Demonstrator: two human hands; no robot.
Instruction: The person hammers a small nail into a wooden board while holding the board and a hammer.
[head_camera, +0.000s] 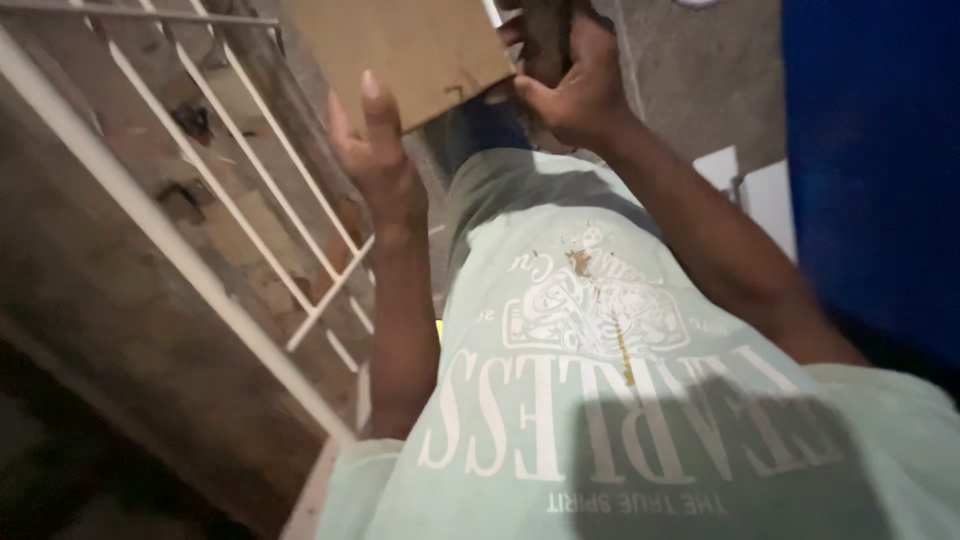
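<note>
A flat brown cardboard sheet (400, 50) is held up at the top middle of the head view. My left hand (375, 150) rests against its lower left edge with the fingers straight and the palm turned toward it. My right hand (570, 80) is curled around the sheet's right edge and around something dark that I cannot make out. Both forearms reach up from my pale green printed shirt (600, 400).
A white metal railing (200, 260) with slanted bars runs along the left, over a rough brown wall. A large blue container (870, 160) fills the right side. Grey concrete floor (690, 80) lies beyond the hands.
</note>
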